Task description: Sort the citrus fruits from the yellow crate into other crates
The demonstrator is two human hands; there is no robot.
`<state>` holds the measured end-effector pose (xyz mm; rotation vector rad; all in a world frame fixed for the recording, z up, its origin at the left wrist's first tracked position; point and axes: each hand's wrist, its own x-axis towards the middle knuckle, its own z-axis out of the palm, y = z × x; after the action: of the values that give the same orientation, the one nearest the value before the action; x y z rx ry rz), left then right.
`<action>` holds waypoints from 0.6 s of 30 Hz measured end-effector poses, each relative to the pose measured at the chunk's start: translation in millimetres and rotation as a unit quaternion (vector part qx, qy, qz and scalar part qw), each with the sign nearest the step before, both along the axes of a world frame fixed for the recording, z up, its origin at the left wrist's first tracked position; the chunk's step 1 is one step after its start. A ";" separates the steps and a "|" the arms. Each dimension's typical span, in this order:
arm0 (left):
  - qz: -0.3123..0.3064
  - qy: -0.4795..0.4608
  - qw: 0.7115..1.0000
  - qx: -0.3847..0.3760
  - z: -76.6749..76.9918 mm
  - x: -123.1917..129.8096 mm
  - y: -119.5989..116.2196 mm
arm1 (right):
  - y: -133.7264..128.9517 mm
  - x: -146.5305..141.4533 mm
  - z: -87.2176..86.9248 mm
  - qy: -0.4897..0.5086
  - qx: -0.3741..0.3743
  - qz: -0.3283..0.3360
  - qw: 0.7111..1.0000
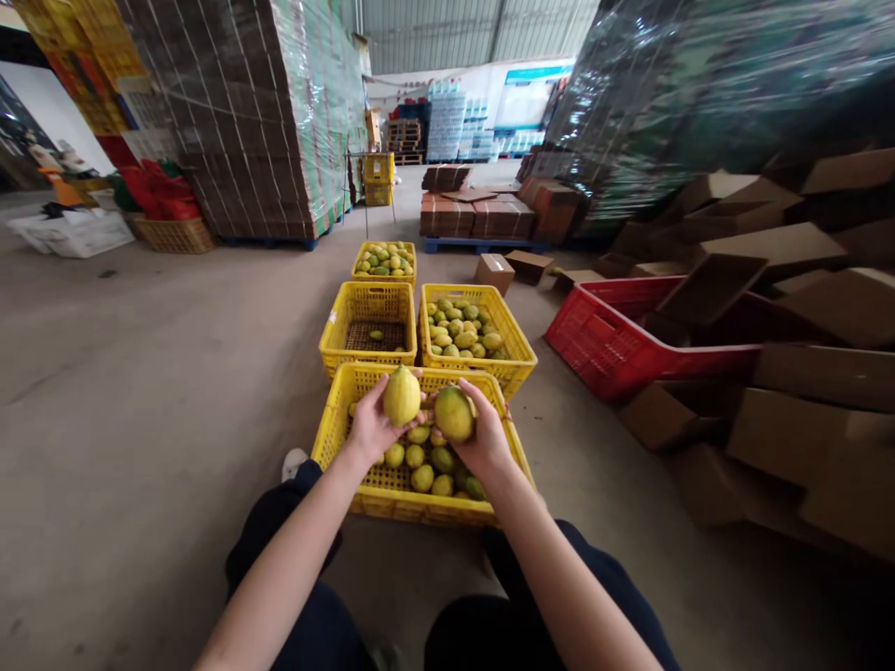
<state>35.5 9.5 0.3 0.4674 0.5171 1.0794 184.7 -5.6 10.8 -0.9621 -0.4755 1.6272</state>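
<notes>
My left hand (370,424) holds a pale yellow, faintly ribbed melon (402,396) with its pointed end up. In my right hand (486,440) is a rounder, greener melon (454,416), gripped from its right side. Both fruits are held side by side above a yellow plastic crate (419,508) on the floor between my legs. Several yellow and green melons (422,478) lie in that crate, partly hidden by my hands.
Beyond stand a yellow crate (367,357) with a few fruits, a fuller crate (524,359) and another filled crate (353,270). A red crate (608,359) and a heap of cardboard boxes (804,429) crowd the right. Wrapped pallet stacks (230,121) rise behind.
</notes>
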 end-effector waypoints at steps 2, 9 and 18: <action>0.014 -0.012 1.000 -0.016 1.9 -2.2 0.1 | -0.5 0.4 -0.4 0.031 0.008 0.014 0.999; 0.064 -0.016 0.998 -0.011 -2.5 -0.2 -2.7 | 2.2 3.2 -1.7 0.136 0.010 0.035 0.990; 0.164 -0.120 0.978 -0.053 -9.8 8.2 4.0 | 7.4 -13.6 -0.8 0.170 0.059 -0.013 0.984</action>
<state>43.7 13.5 -9.5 0.1548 0.4423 1.3974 171.1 1.9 10.0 -0.5843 -0.3175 1.6775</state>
